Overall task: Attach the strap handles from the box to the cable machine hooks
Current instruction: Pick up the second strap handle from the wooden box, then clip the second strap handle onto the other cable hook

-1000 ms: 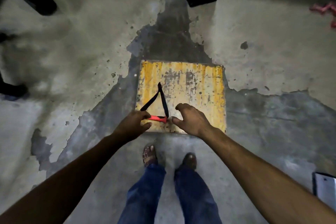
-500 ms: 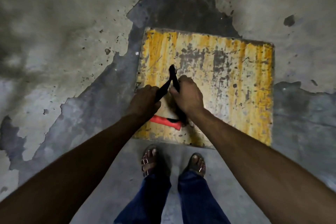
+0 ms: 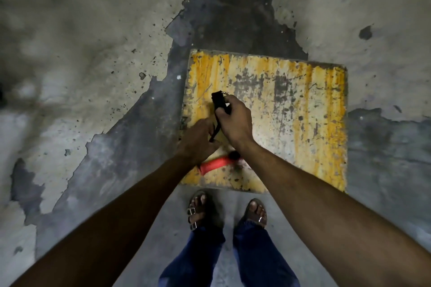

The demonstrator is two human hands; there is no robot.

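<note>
A strap handle with a red grip [image 3: 215,165] and black webbing [image 3: 219,100] is over the worn yellow box top [image 3: 291,123]. My right hand [image 3: 235,121] is shut on the top of the black webbing, where a small metal ring shows at the end. My left hand [image 3: 198,142] pinches the webbing lower down, just above the red grip. The red grip hangs below both hands, partly hidden by my wrists. No cable machine hook is in view.
The floor is cracked, patchy grey concrete [image 3: 93,77] all around the box. My feet in sandals [image 3: 200,209] stand just at the box's near edge. A dark object shows at the top left corner.
Both hands have lifted the strap off the box. My right hand slid up to the ring end of the webbing; the red grip now hangs tilted below.
</note>
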